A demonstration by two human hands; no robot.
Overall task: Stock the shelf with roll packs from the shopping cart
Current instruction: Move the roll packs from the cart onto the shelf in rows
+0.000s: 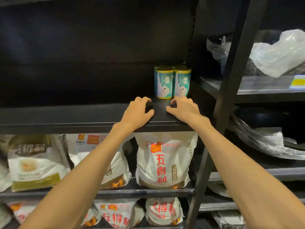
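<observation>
A pack of teal and yellow rolls (172,81) stands upright at the right end of the black shelf (66,116), close to the upright post. Both hands hover just in front of it over the shelf board, holding nothing. My left hand (138,113) has loosely curled fingers, a short way left of the pack's base. My right hand (183,108) is also loosely curled, and its fingertips reach the bottom edge of the right front roll. The shopping cart is out of view.
Left of the pack the black shelf lies dark and bare. White flour bags (165,161) fill the two shelves below. A black post (231,80) divides this bay from the right one, where plastic-wrapped goods (277,55) sit.
</observation>
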